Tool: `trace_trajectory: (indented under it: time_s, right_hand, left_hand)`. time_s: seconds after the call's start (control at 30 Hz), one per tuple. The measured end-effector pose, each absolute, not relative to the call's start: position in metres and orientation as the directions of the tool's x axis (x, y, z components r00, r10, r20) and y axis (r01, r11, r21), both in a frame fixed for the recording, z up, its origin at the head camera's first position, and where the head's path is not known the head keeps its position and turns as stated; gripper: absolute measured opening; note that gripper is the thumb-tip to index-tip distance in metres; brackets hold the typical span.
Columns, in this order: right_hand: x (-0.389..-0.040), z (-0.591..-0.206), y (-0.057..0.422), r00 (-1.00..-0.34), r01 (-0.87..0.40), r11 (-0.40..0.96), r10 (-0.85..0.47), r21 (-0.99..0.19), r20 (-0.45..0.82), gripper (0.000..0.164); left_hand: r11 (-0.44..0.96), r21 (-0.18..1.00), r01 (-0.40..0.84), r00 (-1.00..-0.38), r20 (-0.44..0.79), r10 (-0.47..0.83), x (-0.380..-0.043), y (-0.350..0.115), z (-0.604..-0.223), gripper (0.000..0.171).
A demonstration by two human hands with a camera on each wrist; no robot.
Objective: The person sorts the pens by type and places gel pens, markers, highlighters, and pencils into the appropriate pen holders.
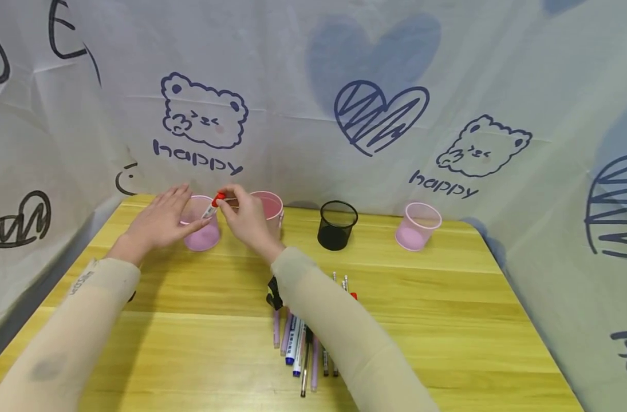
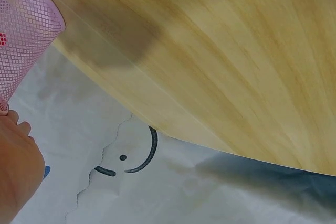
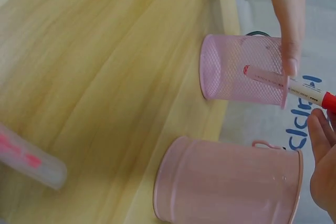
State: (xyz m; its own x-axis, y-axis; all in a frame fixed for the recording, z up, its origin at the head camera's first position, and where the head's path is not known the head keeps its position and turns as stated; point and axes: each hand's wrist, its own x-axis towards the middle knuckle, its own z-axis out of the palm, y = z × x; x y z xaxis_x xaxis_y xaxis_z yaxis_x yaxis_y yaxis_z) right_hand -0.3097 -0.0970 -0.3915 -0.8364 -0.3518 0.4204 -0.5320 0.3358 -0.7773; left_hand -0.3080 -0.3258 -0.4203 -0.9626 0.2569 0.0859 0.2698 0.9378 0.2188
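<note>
My right hand (image 1: 246, 220) pinches a red-capped marker (image 3: 310, 92) near its cap. The marker slants down over the rim of a pink mesh pen cup (image 3: 241, 66), and its lower end shows through the mesh inside. My left hand (image 1: 161, 217) lies at the same cup's rim, fingers stretched along its left side and thumb reaching across the near edge. In the left wrist view, the cup (image 2: 34, 24) stands on the table with fingertips right at its rim. Beside it, partly behind my right hand, is a solid pink bucket (image 3: 231, 182).
A black mesh cup (image 1: 335, 232) and another pink mesh cup (image 1: 417, 229) stand farther right along the back of the wooden table (image 1: 189, 355). Several pens and markers (image 1: 295, 343) lie near the middle, partly under my right forearm. A printed cloth (image 1: 287, 68) hangs behind.
</note>
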Motion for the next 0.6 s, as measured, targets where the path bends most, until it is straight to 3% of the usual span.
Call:
trace_trajectory:
  time_s: [0.23, 0.43, 0.6]
  right_hand:
    - [-0.3113, -0.3961, -0.1041, -0.848, -0.525, 0.445, -0.346, -0.726, 0.401, 0.023]
    - [-0.3088, -0.3961, -0.1040, -0.876, -0.464, 0.557, -0.402, -0.689, 0.265, 0.028]
    - [-0.3062, -0.3968, -0.1022, -0.876, -0.451, 0.567, -0.429, -0.689, 0.221, 0.033]
  left_hand:
    - [0.941, 0.210, 0.266, -0.964, 0.074, 0.256, -0.3078, -0.3246, -0.4179, 0.105]
    - [0.939, 0.208, 0.275, -0.961, 0.076, 0.264, -0.3089, -0.3255, -0.4187, 0.104]
    - [0.941, 0.201, 0.271, -0.963, 0.066, 0.263, -0.3076, -0.3264, -0.4185, 0.105]
